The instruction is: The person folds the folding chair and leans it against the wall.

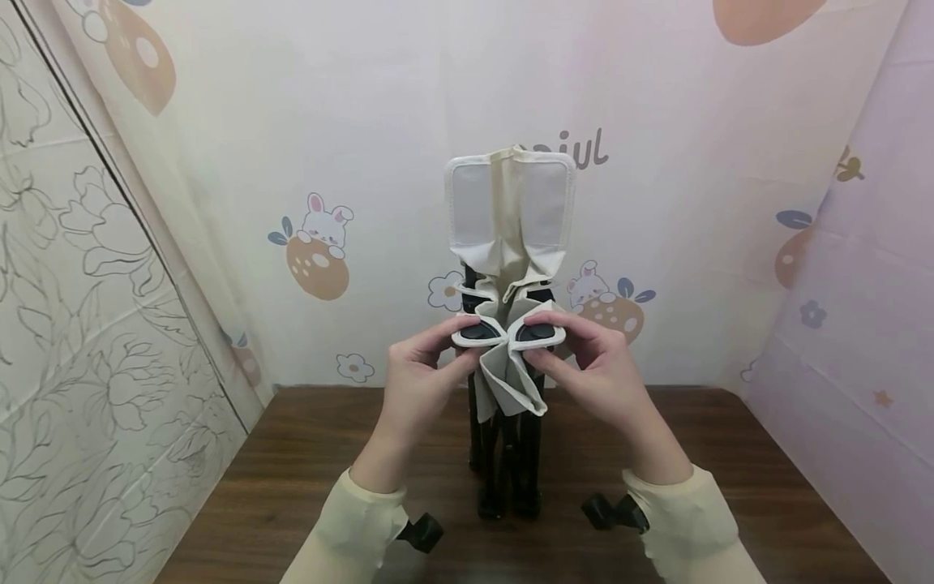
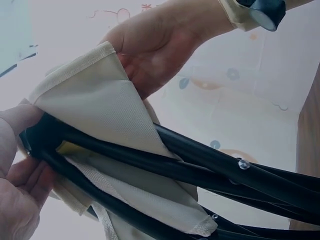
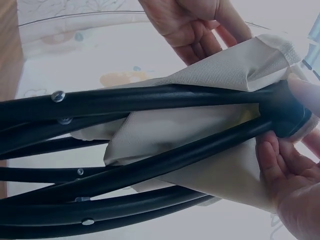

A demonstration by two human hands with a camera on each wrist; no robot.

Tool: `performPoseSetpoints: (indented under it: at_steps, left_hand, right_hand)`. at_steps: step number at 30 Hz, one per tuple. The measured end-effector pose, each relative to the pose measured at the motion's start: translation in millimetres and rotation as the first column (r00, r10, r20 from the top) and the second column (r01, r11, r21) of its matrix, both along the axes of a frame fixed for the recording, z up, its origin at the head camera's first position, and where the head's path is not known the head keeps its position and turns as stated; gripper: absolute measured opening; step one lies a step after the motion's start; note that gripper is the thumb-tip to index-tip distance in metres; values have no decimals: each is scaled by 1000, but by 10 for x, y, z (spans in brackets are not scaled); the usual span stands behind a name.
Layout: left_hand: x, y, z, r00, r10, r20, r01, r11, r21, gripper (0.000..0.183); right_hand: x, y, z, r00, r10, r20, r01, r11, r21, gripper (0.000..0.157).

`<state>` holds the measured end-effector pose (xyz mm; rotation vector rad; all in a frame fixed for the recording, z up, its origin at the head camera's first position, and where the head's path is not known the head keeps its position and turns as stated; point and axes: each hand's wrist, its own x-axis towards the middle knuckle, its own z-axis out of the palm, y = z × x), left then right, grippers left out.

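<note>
A small folding chair [image 1: 543, 207] with cream fabric and black tube legs [image 1: 533, 466] stands folded upright on the table. Its fabric backrest rises at the back, creased down the middle. At the front, the seat fabric [image 1: 511, 389] hangs in folds between two black corner caps edged in white. My left hand [image 1: 423, 377] pinches the left corner cap between thumb and fingers. Opposite it, my right hand [image 1: 601, 373] pinches the right cap the same way. In the left wrist view, the fabric [image 2: 100, 102] drapes over the crossed black tubes [image 2: 205, 160], which carry silver rivets.
The brown wooden table [image 1: 292, 478] has its back edge against a curtain [image 1: 394, 105] printed with rabbits and strawberries. A flower-patterned panel [image 1: 95, 324] stands on the left. Black devices [image 1: 423, 533] are strapped at both sleeved wrists.
</note>
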<state>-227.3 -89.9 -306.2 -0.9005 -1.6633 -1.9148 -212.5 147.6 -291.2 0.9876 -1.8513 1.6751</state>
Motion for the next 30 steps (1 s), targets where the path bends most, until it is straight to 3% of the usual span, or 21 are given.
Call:
performPoseSetpoints:
  at_steps: [11,16,23,30]
  left_hand:
    - [68,-29,23,998,60,28,-59,998,-32,34]
    - [49,-62,15,999,41,28,-40,998,-51,36]
    - [-18,-97,-24,999,-7,-48,4,998,-56,39]
    - [-34,-111,-38,997,-1,-71,-4,997,-71,44]
  right_hand:
    - [12,53,20,999,17,32,-18,999,30,43]
    - [33,100,37,999,23,46,-26,997,68,42]
    - [46,134,73,999,26,22,-28,996,88,44]
    - [50,143,77,1000,0,15,-2,994,111,48]
